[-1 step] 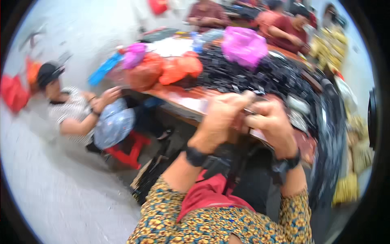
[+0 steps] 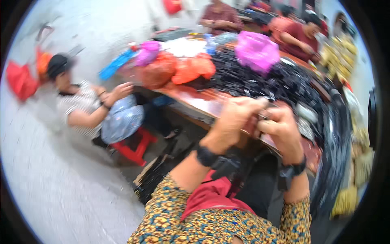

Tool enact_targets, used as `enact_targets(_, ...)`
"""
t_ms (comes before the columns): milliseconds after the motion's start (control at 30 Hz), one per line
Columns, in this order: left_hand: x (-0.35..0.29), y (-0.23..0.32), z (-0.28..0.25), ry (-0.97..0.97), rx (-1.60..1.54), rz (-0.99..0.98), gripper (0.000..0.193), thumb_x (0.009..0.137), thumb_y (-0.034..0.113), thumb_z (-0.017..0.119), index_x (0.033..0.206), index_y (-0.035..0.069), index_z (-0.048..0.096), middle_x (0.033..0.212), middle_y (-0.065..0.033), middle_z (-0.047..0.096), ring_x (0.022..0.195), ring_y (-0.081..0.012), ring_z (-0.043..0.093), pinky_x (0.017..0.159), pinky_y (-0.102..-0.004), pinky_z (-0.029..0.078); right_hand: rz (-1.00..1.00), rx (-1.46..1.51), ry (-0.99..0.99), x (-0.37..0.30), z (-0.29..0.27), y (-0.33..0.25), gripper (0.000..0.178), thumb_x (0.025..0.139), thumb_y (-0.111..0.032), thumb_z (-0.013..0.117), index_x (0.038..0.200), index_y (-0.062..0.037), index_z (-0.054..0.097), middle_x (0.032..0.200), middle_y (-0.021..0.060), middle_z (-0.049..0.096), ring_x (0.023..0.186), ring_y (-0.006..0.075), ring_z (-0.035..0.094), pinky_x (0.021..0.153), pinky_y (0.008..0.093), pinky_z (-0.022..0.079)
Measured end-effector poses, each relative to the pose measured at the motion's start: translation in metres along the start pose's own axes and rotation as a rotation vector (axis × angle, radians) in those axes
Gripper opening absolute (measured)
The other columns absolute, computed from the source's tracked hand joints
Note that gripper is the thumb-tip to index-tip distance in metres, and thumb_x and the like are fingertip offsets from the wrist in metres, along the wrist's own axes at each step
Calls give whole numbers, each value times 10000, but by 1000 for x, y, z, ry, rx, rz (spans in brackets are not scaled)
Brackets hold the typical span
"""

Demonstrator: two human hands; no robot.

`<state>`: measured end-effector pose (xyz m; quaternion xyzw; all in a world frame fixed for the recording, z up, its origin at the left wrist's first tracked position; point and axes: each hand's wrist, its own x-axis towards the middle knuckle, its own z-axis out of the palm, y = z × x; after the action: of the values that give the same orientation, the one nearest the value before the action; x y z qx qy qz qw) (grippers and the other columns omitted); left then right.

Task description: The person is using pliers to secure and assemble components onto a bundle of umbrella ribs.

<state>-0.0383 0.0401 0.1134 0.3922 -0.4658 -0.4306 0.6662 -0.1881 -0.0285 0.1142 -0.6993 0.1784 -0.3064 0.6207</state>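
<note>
My left hand [image 2: 237,118] and my right hand [image 2: 283,129] meet in front of me at the near edge of the table [image 2: 201,102]. The fingers of both are closed and pinching, close together. Between the fingertips there may be something small and dark, but blur and the fingers hide what it is. Just beyond my hands lies a wide heap of shiny black pieces [image 2: 231,73], too blurred to name. A black band sits on each wrist.
A pink plastic bag [image 2: 256,51] rests on the heap, orange bags [image 2: 195,69] to its left. At left a person in a striped top [image 2: 83,103] sits on a red stool [image 2: 138,146]. Long black strips [image 2: 331,142] hang at right, near yellow bundles [image 2: 345,199]. Several people work farther back.
The whole view has shifted, so the surroundings and my hands appear slightly farther right. Both hands stay pinched together over the table edge.
</note>
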Motion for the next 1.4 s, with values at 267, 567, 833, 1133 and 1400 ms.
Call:
enact_targets(267,8,-12,8,12,-241,-104,179,852,211,652,717,96,638,659,6,587,573,-66,546,515,-225,415,-116,398,-42,-8,-1,11,118,763,-63,716,808,26,652,769,87,675,641,144,623,638,266,504)
enact_targets(567,-14,-6,-24,-62,-270,-155,170,915,79,605,1057,-5,647,915,-49,676,765,-118,649,704,-261,539,-32,263,-54,7,4,6,129,799,-128,716,785,-1,697,734,31,668,638,80,587,588,234,456)
enact_targets(833,-10,-13,-13,-61,-233,-86,169,902,53,620,1054,-13,651,918,-52,682,749,-98,639,672,-230,526,-61,361,37,3,1,10,102,795,-102,757,786,-10,715,727,2,656,630,45,550,570,205,426)
enact_targets(1133,-9,-13,-13,-20,-158,11,246,848,-2,638,1091,-18,607,1009,-77,678,837,-138,662,735,-248,527,-82,333,-17,1,4,2,170,796,-106,757,674,-31,666,685,-29,590,620,37,480,575,212,389)
enact_targets(1400,-4,-11,-16,-47,-262,-60,208,906,68,544,1081,-22,609,1012,-80,667,836,-149,641,740,-273,503,-31,405,-58,-1,-3,4,120,811,-112,749,766,-17,691,731,-17,622,660,48,525,617,219,428)
